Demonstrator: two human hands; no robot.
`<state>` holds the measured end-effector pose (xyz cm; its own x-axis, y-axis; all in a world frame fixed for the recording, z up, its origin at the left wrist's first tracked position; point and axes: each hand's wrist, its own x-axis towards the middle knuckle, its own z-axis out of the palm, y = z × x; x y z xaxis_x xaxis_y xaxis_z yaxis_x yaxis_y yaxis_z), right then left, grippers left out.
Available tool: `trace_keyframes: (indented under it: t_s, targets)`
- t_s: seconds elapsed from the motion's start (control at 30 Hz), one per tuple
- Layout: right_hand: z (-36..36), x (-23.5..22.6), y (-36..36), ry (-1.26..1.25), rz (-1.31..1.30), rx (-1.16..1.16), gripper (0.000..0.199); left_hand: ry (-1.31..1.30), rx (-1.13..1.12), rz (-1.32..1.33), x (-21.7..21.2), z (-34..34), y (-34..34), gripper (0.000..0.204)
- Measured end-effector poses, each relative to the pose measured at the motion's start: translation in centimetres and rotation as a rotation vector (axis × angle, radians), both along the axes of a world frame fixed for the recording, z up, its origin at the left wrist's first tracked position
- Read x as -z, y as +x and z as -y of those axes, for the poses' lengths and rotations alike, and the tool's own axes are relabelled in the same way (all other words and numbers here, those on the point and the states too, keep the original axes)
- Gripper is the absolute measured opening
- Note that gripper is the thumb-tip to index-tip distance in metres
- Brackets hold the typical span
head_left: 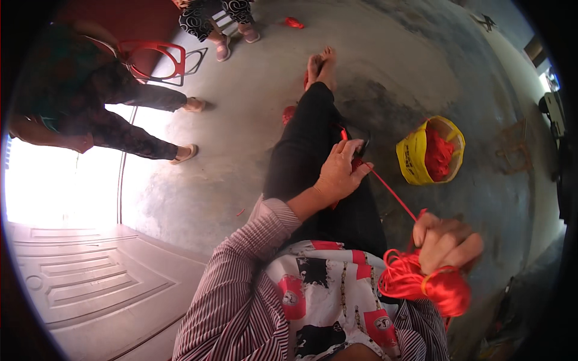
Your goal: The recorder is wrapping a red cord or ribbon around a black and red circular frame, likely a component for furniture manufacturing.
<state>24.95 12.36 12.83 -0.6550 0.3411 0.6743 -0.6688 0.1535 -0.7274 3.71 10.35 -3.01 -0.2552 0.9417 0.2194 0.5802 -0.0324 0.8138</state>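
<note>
My left hand is closed over my lap, its thumb and fingers around the end of a taut red cord. A small dark piece and something red show at its fingertips; what they are I cannot make out. The cord slants down to my right hand, which is blurred, with its fingers curled around red cord. Below that hand hangs a loose, loopy skein of shiny red cord, bound with a thin orange band.
On the floor to the right stands a yellow container with red stringy material inside. A red bundle lies farther off. At left are another person's legs and a red chair; a second seated person is beyond. A pale panelled door is at lower left.
</note>
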Motion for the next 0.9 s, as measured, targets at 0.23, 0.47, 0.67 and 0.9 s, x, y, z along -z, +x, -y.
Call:
trace_keyframes:
  t_s: [0.23, 0.47, 0.67, 0.9]
  targets:
    - [-4.3, 7.7, -3.6, 0.625, 0.903, 0.828, 0.025, 0.051, -0.035, 0.938, -1.7, -1.8, -2.3, 0.021]
    - [-6.2, 17.6, -8.5, -0.154, 0.832, 0.641, 0.026, 0.004, -0.142, 0.051, 1.3, -3.5, -3.4, 0.015]
    - [-4.0, 12.6, -9.0, 0.458, 0.576, 0.869, 0.041, -0.086, -0.131, 0.781, -4.4, -1.1, -3.5, 0.017]
    - [-3.5, 12.1, -4.2, -0.581, 0.319, 0.639, 0.03, -0.305, -0.024, 1.016, -4.8, -1.2, -4.5, 0.017]
